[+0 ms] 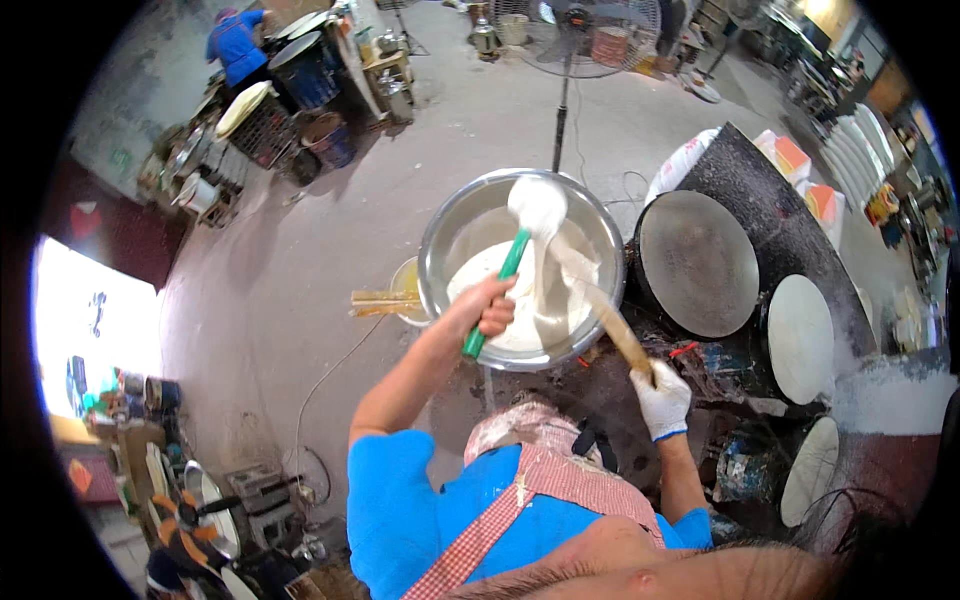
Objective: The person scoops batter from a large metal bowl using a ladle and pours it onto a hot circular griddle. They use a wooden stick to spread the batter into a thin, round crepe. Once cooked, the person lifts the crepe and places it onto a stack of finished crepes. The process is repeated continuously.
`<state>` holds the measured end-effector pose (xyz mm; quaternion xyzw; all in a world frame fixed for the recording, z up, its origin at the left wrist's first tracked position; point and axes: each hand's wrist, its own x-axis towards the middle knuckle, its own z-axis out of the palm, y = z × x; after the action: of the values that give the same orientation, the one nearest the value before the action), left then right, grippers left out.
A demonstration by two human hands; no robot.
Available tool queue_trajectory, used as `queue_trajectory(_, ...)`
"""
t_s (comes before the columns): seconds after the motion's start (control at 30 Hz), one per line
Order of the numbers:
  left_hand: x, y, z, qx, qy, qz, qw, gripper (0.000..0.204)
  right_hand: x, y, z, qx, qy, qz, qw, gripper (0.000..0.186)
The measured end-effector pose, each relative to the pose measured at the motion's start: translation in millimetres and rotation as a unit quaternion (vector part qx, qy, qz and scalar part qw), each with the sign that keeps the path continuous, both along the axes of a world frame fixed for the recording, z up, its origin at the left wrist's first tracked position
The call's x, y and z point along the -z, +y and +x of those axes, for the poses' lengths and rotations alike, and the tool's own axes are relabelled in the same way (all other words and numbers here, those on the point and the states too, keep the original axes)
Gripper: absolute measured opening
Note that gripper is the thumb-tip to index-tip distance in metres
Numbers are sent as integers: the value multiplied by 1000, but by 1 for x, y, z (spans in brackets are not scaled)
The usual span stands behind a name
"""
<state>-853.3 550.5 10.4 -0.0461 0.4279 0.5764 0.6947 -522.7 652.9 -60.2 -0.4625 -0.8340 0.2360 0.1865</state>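
Observation:
In front of me stands a wide metal basin (432, 235) with white batter (475, 275) in it. My left hand (488, 305) is closed round the green handle of a ladle (513, 254). The ladle's batter-coated bowl is over the far part of the basin. My right hand (662, 402), in a white glove, grips the near end of a wooden paddle (622, 332). The paddle leans across the basin's right rim, and its far end is coated in batter close to the ladle. Batter hangs between the two tools, partly blurred.
Right of the basin is a round dark griddle (698, 262); beyond it lie pale round surfaces (800, 338). A small bucket (408, 275) with wooden sticks (375, 303) across it stands left. A fan (575, 20) rises behind. Far left, another person (237, 48) in blue bends over drums.

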Motion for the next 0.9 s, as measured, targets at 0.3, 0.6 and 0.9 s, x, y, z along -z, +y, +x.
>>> queue_trajectory(0.3, -198, 9, -13, -3, 310, 210, 927, 31, -130, 88, -47, -22, 230, 243, 942, 22)
queue_trajectory(0.6, -108, 22, -53, -39, 427, 143, 892, 32, -21, 96, -70, -32, 290, -214, 932, 22)
queue_trajectory(0.9, -59, 43, 2, 58, 251, 155, 954, 31, -12, 74, 10, 8, 264, -184, 947, 24)
